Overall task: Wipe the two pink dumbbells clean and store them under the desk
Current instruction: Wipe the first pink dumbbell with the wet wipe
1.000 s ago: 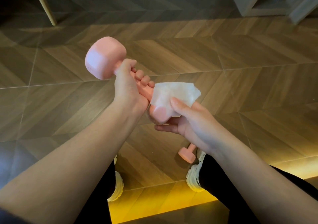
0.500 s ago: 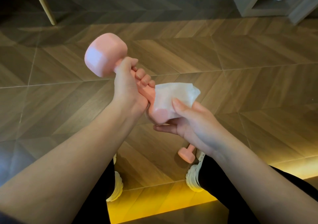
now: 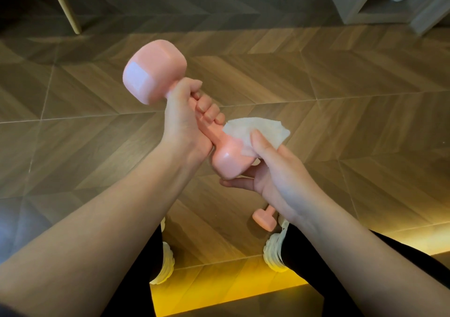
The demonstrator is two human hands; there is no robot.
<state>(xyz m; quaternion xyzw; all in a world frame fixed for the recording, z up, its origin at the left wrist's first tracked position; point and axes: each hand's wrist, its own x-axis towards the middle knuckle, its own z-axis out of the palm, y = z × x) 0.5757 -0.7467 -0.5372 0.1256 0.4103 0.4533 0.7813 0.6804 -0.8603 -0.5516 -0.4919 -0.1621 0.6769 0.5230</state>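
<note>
Above the wooden floor (image 3: 341, 102), between the person's knees, the left hand (image 3: 185, 124) is closing around the handle of a pink dumbbell (image 3: 170, 112), gripping it firmly. Its long axis is running diagonally — one head (image 3: 153, 71) pointing up to the far left, the other head (image 3: 230, 159) angling down to the near right. That lower head is sitting right against the right hand (image 3: 272, 177), which is cupping it from beneath while pinching a white wipe (image 3: 258, 130) against its upper side under the thumb. So the wiping hand is nearer the low end, and the far-left head is lying well beyond the grip, probably needing a turn or a reach. Down on the floor, the second dumbbell (image 3: 264, 219) is lying just beside the right shoe (image 3: 274, 251) — partly hidden by the right wrist.
</note>
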